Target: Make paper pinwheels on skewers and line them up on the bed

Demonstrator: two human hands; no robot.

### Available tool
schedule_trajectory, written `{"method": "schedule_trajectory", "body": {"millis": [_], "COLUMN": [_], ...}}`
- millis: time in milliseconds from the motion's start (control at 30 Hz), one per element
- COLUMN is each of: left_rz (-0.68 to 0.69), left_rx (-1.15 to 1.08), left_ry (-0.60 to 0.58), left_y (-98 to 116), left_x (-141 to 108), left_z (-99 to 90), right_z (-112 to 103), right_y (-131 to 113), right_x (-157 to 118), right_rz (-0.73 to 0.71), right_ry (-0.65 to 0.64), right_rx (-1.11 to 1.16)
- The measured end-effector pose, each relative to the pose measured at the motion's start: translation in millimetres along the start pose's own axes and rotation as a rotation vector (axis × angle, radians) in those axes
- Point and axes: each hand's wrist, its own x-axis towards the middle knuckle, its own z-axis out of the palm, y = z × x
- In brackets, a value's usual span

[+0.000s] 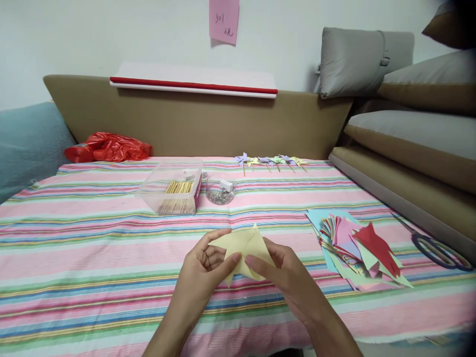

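Observation:
A pale yellow piece of cut paper (pixel 241 243) with pointed corners is held up between both hands, above the striped cloth. My left hand (pixel 208 263) grips its left side, thumb on the near face and fingers curled behind. On the other side, my right hand (pixel 278 265) pinches the paper with its thumb close to the left thumb, near the middle. The right fingers are mostly hidden behind the sheet. Right of my hands lies a loose pile of coloured cut paper (pixel 353 248), with a red piece (pixel 377 245) on top.
Scissors (pixel 437 248) lie at the right, by stacked cushions (pixel 416 173). A clear plastic box (pixel 171 188) holds wooden sticks. Beside it stands a round container (pixel 220 193) of small metal pieces. Several finished paper pinwheels (pixel 277 160) lie at the back; a red plastic bag (pixel 111 147) is far left.

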Motion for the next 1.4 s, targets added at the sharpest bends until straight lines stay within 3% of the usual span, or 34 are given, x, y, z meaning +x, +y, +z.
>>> {"method": "schedule_trajectory", "body": {"millis": [267,400,533,700,833,1033,1400], "left_rz": [0.021,-0.005,-0.003,0.031,-0.008,0.047,0.013], "left_rx": [0.217,0.260,0.164,0.065,-0.035,-0.165,-0.238], "left_ry": [-0.026,-0.060,-0.104,0.015,-0.073,0.141,0.230], "left_y": [3,3,3,1,-6,-20,-15], "left_x": [2,3,5,5,3,1,-1], "left_z": [-2.9,-5.3,-9.0,-9.1,3.9,21.0,17.3], "right_z": [-2,-4,-3,7,25,49,46], "right_y": [13,17,18,20,27,43,45], "right_x": [3,5,6,8,10,12,13], "right_rz": [-0.094,-0.092,-0.050,-0.100,-0.144,-0.132,-0.161], "right_ry": [0.027,-0.002,0.055,0.292,0.289,0.311,0.334], "right_rx": [-0.281,-0.292,-0.122,0.263,0.455,0.517,0.313]}}
